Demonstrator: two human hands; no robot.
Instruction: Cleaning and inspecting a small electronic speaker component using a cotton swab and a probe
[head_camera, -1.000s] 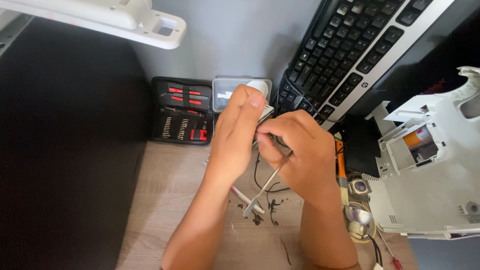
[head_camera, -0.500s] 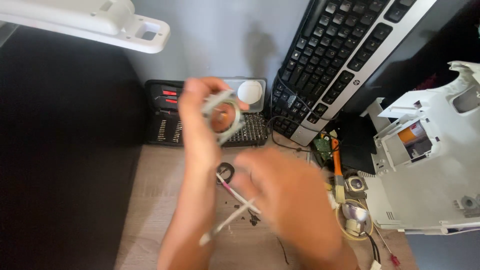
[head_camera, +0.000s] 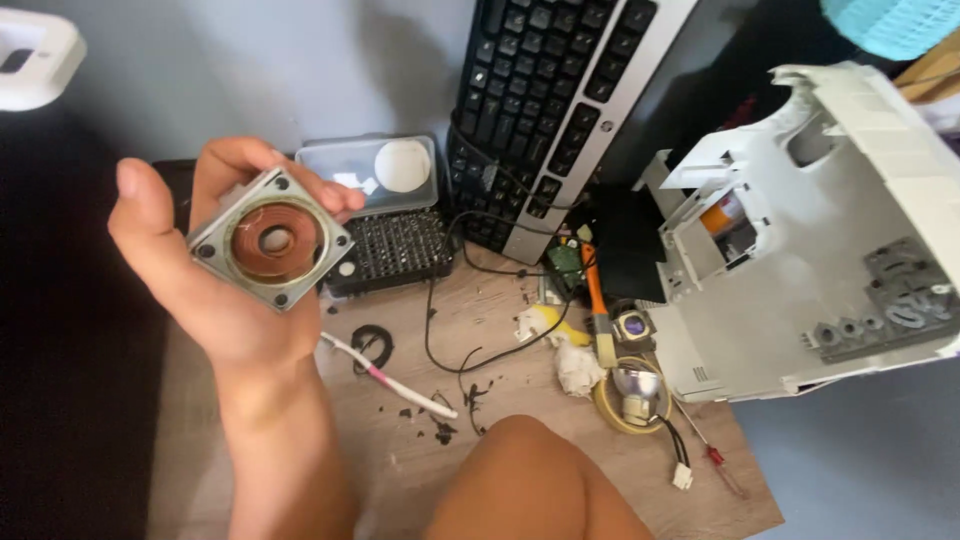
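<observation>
We find one package: a clear plastic case lid (head_camera: 372, 172) with a round white label (head_camera: 402, 165), standing open at the back of the surface (head_camera: 500, 400) against the wall, above its black tray of screwdriver bits (head_camera: 392, 250). We see no signs and no screens.

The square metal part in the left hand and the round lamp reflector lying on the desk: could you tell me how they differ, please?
The square metal part is flat, grey, with a copper-coloured ring at its centre; the lamp reflector is round, shiny and bowl-shaped. The left hand holds the part up in the air; the reflector rests on the wooden desk, untouched, with wires attached. Both are metallic-looking loose components.
</observation>
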